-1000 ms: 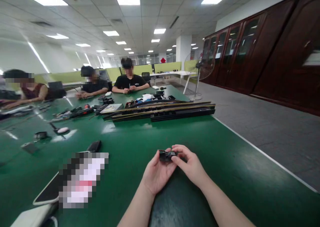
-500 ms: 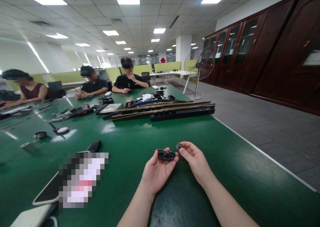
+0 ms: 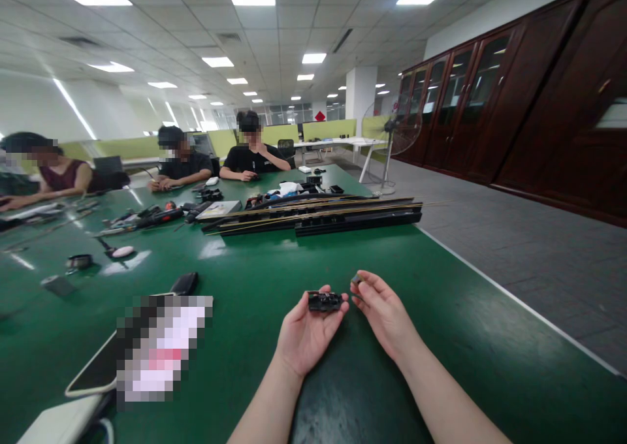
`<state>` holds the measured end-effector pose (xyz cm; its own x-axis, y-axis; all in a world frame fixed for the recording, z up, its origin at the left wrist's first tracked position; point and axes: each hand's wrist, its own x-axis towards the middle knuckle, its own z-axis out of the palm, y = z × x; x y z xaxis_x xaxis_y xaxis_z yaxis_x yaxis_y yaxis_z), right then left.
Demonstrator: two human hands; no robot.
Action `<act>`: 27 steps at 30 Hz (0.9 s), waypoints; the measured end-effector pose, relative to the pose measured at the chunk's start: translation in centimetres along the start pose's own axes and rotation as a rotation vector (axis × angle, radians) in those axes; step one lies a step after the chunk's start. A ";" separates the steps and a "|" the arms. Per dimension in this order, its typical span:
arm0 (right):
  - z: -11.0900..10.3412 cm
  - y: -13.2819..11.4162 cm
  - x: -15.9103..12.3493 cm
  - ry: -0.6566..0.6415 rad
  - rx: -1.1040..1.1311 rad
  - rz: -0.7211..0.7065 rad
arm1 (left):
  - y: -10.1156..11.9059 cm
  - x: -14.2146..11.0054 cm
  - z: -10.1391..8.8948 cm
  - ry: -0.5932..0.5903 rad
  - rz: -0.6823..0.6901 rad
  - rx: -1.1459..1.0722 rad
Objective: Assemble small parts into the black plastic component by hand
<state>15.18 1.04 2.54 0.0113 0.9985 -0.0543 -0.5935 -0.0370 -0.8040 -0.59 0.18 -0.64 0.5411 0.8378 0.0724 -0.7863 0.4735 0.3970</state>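
To the right of the right hand (image 3: 388, 310), I see that a hand could pass over the desk (image 3: 490, 339). Its gap to the left hand (image 3: 306, 333) is narrow. Ahead, long black strips (image 3: 357, 224) bar the way; leftward, a dark flat device (image 3: 95, 362) does.

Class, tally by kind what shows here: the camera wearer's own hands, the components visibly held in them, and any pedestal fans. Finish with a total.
Hands: 2 (left hand, right hand)
Held components: 2 (black component in the left, small component in the right)
Pedestal fans: 1 (pedestal fan near the cabinets)
Total: 5
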 end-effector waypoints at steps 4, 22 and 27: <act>-0.1 0.2 0.1 -0.005 0.045 0.035 | 0.0 0.1 -0.3 -0.024 0.006 0.026; -0.3 0.4 0.2 0.001 0.068 0.082 | 0.0 -0.1 0.2 0.060 -0.027 0.010; -0.1 0.3 0.2 0.014 0.063 0.094 | 0.0 -0.1 0.5 0.056 -0.029 -0.011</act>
<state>15.10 1.21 2.25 -0.0360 0.9901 -0.1359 -0.6420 -0.1271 -0.7561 -0.53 -0.01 -0.20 0.5466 0.8373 0.0093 -0.7738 0.5008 0.3879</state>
